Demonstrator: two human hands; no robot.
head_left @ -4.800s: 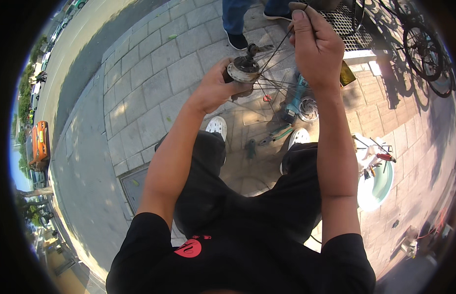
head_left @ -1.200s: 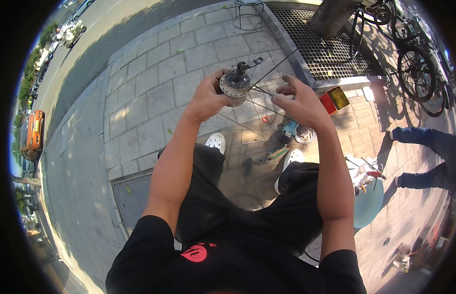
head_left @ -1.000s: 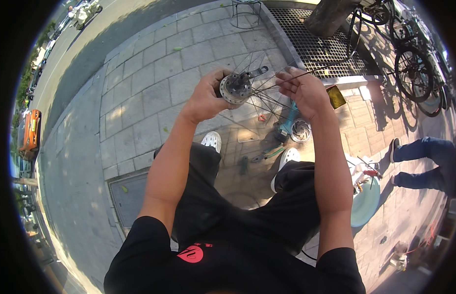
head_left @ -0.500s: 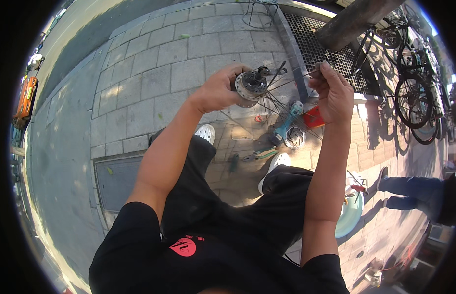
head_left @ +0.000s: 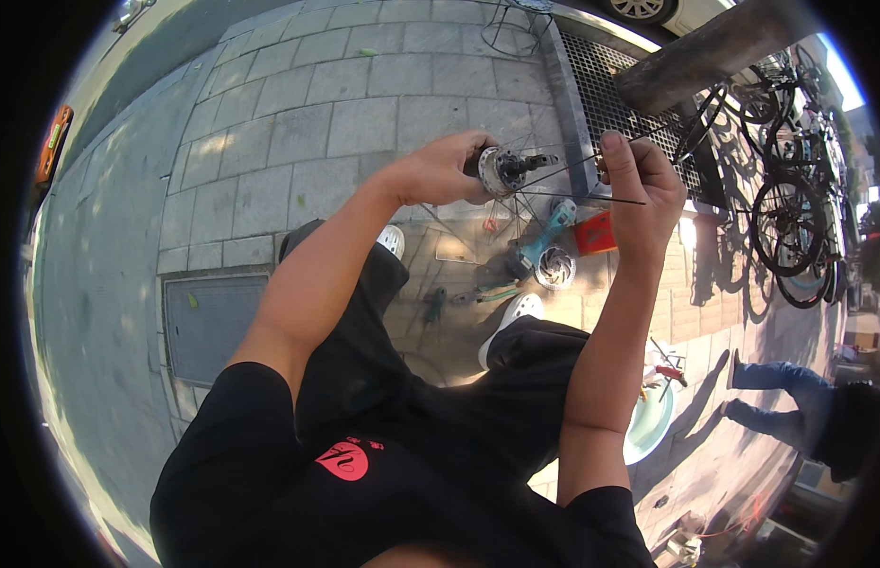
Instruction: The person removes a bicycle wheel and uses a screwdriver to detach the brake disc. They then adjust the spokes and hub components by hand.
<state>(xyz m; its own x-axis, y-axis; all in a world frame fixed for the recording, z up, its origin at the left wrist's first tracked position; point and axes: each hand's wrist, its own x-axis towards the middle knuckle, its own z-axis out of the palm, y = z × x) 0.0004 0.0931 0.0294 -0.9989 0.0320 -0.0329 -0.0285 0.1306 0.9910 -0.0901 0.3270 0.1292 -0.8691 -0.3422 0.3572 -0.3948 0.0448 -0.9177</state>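
Observation:
A silver bicycle hub (head_left: 503,171) with a dark axle end sits in my left hand (head_left: 442,172), whose fingers wrap round its far side. Several thin spokes fan out from the hub, some downward and some to the right. My right hand (head_left: 645,189) is raised to the right of it, thumb and fingers closed on a dark spoke (head_left: 574,168) that slants up from the hub. Another spoke (head_left: 591,197) runs almost level from the hub to the right hand's palm side. My left fingertips are hidden behind the hub.
On the paving below lie a teal power tool (head_left: 551,232), a red box (head_left: 594,233), a brake disc (head_left: 554,269) and green-handled pliers (head_left: 489,292). A pale green basin (head_left: 652,426) with tools stands at right, near a person in jeans (head_left: 783,381). Bicycles (head_left: 790,208) are parked beyond a tree trunk (head_left: 714,57).
The hub has turned in my left hand, so its axle end points more to the right. My right hand still pinches a spoke. The whole view has shifted slightly.

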